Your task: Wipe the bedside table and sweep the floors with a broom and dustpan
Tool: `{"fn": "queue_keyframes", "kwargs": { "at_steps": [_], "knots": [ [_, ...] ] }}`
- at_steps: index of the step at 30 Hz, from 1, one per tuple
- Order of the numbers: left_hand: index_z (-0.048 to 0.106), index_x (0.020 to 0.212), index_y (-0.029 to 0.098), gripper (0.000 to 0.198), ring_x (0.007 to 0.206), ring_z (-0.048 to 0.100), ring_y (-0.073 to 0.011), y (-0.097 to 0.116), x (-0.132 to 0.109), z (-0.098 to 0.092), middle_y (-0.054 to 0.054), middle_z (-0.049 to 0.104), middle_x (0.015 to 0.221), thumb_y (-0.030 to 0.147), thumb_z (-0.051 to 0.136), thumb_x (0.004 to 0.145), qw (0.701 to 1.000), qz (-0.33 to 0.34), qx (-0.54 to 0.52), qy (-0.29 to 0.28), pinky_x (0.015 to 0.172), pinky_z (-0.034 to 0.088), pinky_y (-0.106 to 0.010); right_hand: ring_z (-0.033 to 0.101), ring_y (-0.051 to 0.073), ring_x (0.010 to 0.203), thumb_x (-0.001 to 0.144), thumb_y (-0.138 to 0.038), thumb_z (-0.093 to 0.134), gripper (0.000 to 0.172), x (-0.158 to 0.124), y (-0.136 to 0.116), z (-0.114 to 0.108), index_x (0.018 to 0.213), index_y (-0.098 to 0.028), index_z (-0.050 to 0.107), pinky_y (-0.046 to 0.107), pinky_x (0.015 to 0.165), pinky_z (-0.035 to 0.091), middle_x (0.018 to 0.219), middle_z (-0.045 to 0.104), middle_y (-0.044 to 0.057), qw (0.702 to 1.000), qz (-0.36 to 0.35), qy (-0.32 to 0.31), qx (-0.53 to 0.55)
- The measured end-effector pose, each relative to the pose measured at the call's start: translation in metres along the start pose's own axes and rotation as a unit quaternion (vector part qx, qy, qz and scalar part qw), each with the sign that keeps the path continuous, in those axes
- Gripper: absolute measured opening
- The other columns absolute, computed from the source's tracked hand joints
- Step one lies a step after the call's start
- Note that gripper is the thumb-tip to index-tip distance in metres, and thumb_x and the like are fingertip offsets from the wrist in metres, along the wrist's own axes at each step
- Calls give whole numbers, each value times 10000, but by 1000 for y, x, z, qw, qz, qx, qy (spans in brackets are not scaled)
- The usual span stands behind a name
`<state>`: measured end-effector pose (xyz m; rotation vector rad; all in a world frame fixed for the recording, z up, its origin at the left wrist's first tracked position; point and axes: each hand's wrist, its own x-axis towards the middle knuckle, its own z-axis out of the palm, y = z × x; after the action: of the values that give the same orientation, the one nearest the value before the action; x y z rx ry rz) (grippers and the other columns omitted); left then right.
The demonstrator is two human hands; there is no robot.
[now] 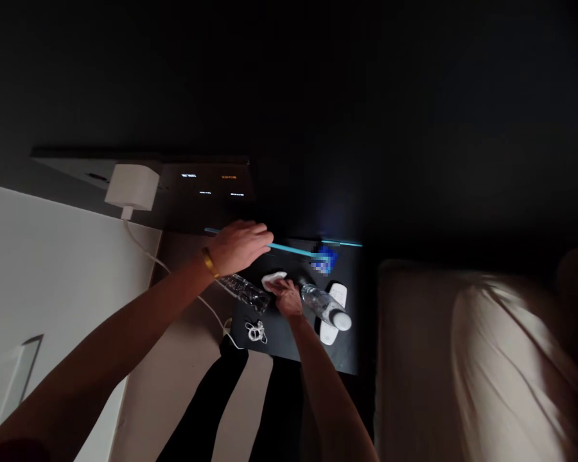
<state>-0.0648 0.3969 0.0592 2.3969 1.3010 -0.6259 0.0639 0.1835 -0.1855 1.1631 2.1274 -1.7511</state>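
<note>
My left hand, with a gold bangle at the wrist, is closed around a thin teal stick that reaches right to a blurred blue end. My right hand presses a small white cloth onto the dark tabletop. A clear plastic bottle lies on its side just left of that hand. A second clear bottle with a white cap lies to its right, over a white remote-like object.
A white charger plug sits in a wall socket at the upper left, its cable running down to the table. A small coiled white cord lies near the table's front edge. A bed with pale bedding stands to the right. The room is dark.
</note>
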Motion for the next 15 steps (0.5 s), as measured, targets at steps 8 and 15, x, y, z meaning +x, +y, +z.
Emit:
{"fn": "queue_keyframes", "kwargs": {
  "at_steps": [8,15],
  "knots": [
    [610,1173,207,229,846,618,-181,0,34,25,-49,632,968,256,542,960,997,-69,-13,43,768,458,-306,495,265,1166,885,-75,369,670,-42,-6,31,1490,-349,454,381,958,419,1394,558,70,996,88,34,-11],
    [613,1130,216,227,1101,581,-225,41,-35,65,-93,610,1148,299,555,927,922,-231,-216,224,1008,448,-407,495,272,1148,877,-77,398,673,-38,-8,24,1492,-345,449,379,948,437,1383,552,93,996,85,15,-3]
  ]
}}
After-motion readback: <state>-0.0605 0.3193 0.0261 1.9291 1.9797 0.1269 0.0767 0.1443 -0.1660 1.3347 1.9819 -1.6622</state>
